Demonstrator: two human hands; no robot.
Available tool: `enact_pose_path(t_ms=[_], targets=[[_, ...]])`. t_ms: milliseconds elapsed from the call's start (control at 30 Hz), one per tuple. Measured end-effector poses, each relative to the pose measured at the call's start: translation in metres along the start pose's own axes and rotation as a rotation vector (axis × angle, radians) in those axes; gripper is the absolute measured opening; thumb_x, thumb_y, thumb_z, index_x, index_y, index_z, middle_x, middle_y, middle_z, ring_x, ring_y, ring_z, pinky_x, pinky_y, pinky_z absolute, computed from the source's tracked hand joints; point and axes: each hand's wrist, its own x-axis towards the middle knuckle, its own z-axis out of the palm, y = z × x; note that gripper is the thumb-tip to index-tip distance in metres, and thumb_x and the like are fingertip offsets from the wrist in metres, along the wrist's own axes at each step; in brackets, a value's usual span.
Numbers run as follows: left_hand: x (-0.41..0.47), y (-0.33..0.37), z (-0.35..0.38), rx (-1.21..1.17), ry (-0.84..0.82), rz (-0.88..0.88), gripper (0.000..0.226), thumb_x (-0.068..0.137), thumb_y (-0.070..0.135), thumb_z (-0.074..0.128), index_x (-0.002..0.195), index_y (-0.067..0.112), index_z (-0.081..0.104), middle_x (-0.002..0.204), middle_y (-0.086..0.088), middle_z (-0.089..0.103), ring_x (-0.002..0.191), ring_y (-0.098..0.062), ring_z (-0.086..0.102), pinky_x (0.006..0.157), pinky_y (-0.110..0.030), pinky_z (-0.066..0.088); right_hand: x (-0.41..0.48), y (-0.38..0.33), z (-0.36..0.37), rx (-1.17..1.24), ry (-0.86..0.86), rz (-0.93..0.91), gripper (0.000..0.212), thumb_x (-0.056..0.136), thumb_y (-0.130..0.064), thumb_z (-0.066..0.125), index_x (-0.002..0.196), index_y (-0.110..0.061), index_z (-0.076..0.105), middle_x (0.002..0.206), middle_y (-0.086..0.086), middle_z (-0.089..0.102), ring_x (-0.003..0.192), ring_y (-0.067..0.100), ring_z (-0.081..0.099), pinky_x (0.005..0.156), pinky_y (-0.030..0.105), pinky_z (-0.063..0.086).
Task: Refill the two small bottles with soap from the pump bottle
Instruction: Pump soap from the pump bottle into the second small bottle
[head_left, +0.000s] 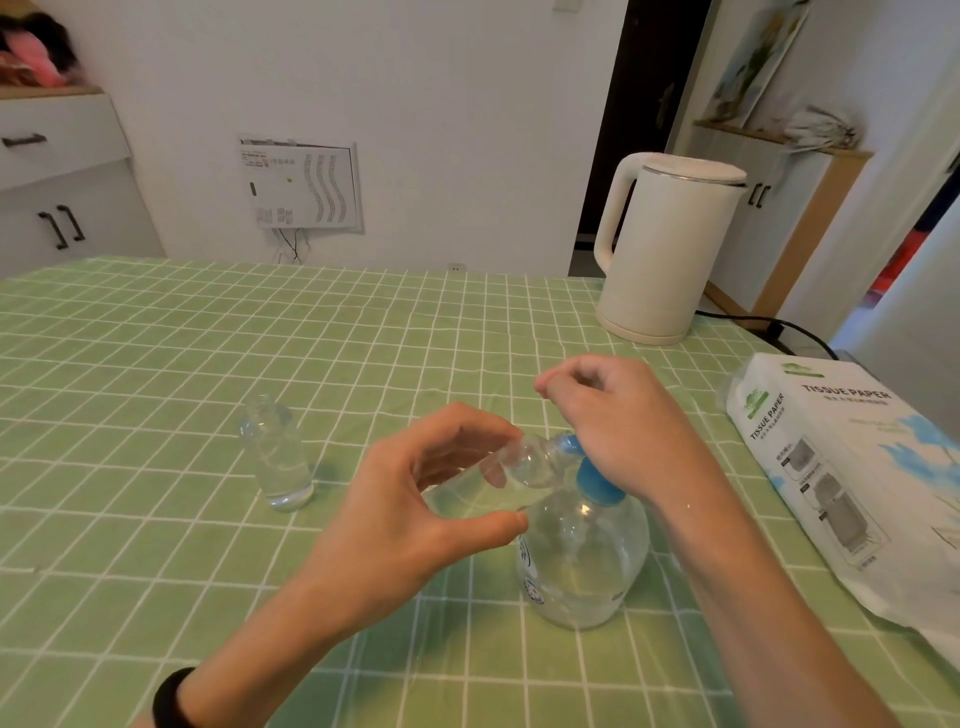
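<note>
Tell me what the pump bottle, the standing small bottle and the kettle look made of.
Pump bottle: clear glossy plastic, probably; see-through, with highlights.
Standing small bottle: clear and shiny, plastic or glass, cannot tell.
Kettle: matt cream shell, probably plastic; thin metal band below lid.

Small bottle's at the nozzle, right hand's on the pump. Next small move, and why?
Probably press the pump head down with the right hand. That hand rests on top of it, and the left hand holds the small bottle tilted with its mouth at the blue nozzle, so a stroke should land soap inside.
</note>
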Motion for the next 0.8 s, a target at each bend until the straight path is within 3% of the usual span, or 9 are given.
enact_pose_path(t_ms=[133,300,500,600,800], targets=[[-0.0009,0.0026,0.0014,-0.007,-0.004,0.005,0.046,0.074,0.023,0.089,0.116,0.032,0.072,0.117,0.004,0.077,0.113,-0.025,0.074,0.105,-0.025,0.053,-0.0024,-0.0003,-0.0016,0.001,0.039,-0.026,0.029,0.099,-0.033,0.052,0.098,-0.017,0.075,0.101,0.002,0.077,0.097,0.020,0.070,0.072,0.024,0.051],[-0.0004,0.0036,0.0006,0.005,0.000,0.014,0.047,0.074,0.024,0.089,0.116,0.033,0.072,0.117,0.005,0.077,0.111,-0.025,0.074,0.105,-0.028,0.054,-0.0036,-0.0044,-0.0017,-0.009,0.075,-0.073,0.026,0.097,-0.038,0.055,0.091,-0.022,0.075,0.083,-0.005,0.076,0.083,0.014,0.071,0.071,0.027,0.054],[0.0019,0.0001,-0.0009,0.026,-0.004,0.014,0.046,0.075,0.022,0.089,0.116,0.031,0.072,0.117,0.006,0.077,0.113,-0.024,0.074,0.104,-0.029,0.055,0.0020,0.0006,0.0006,0.033,0.041,-0.013,0.026,0.099,-0.030,0.055,0.094,-0.016,0.076,0.098,0.002,0.077,0.098,0.020,0.070,0.067,0.021,0.047],[-0.0002,0.0008,-0.0001,0.029,-0.004,0.007,0.047,0.074,0.023,0.089,0.116,0.033,0.072,0.117,0.007,0.077,0.114,-0.023,0.073,0.105,-0.028,0.054,0.0000,0.0013,0.0006,0.044,0.031,-0.006,0.024,0.099,-0.030,0.056,0.092,-0.020,0.076,0.094,-0.004,0.077,0.095,0.012,0.070,0.066,0.019,0.046],[-0.0007,0.0006,0.0010,0.041,0.001,0.007,0.046,0.074,0.026,0.089,0.116,0.032,0.071,0.118,0.006,0.077,0.113,-0.025,0.074,0.105,-0.037,0.056,0.0000,-0.0007,-0.0019,0.037,0.091,-0.054,0.026,0.097,-0.033,0.056,0.090,-0.019,0.076,0.089,-0.003,0.077,0.083,0.013,0.069,0.068,0.023,0.051]])
